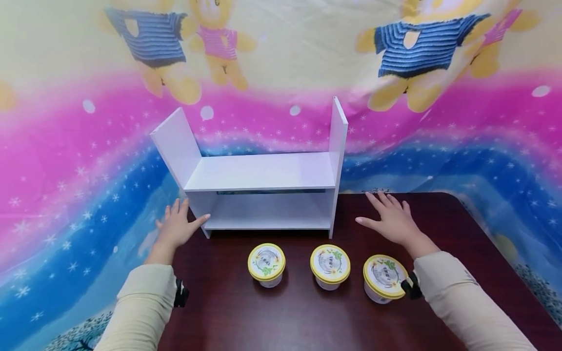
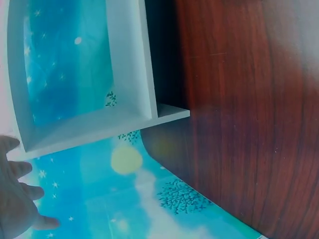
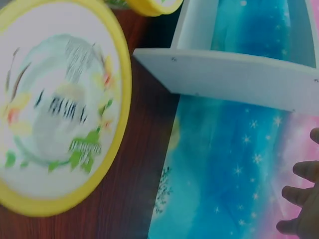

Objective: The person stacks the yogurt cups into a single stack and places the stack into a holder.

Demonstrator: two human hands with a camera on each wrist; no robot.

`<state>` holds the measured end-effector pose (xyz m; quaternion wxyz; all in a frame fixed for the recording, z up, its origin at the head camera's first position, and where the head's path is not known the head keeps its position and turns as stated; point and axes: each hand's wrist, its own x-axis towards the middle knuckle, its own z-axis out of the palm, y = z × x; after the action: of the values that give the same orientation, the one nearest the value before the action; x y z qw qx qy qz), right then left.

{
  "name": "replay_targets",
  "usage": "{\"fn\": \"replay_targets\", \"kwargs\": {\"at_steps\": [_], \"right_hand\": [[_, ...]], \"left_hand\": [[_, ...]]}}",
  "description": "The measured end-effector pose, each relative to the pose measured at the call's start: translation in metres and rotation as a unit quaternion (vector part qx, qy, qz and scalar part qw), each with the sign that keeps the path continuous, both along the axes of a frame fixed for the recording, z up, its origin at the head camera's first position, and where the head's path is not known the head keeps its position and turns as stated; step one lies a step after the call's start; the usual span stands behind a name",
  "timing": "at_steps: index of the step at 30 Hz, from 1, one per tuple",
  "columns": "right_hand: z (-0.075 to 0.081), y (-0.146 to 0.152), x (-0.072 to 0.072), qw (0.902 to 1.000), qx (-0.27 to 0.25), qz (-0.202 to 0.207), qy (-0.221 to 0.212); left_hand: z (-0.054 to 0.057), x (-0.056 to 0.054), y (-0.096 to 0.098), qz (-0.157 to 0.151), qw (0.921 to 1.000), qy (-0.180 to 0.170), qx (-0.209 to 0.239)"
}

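For best results, I should avoid bumping the white shelf (image 1: 263, 171), left tub (image 1: 266, 262), middle tub (image 1: 330, 263) and right tub (image 1: 385, 277), all three standing nearer me on the table (image 1: 272, 324). My left hand (image 1: 176, 227), fingers spread beside the shelf, grips nothing; contact is unclear. My right hand (image 1: 393, 220), likewise spread, is empty.

Unreadable lettering (image 3: 63, 108) on tub lids (image 1: 330, 263)

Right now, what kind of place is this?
Probably an indoor corner set up for tabletop activities: a wrinkled, snowflake-printed backdrop surrounds a dark wood-grained table, which holds a small white shelf and three yellow-lidded tubs.
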<state>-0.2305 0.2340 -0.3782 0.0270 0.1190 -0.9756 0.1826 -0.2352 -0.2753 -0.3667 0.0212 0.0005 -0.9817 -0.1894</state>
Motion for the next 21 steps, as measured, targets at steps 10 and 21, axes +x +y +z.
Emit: {"fn": "replay_targets", "kwargs": {"at_steps": [10,21], "right_hand": [[0.003,-0.026,-0.013,0.9883,-0.149,0.032,-0.003],[0.019,-0.056,-0.027,0.9607,-0.272,0.020,-0.052]], "left_hand": [[0.017,-0.007,-0.008,0.047,0.9888,-0.009,0.141],[0.027,-0.026,-0.008,0.142,0.9378,0.018,0.316]]}}
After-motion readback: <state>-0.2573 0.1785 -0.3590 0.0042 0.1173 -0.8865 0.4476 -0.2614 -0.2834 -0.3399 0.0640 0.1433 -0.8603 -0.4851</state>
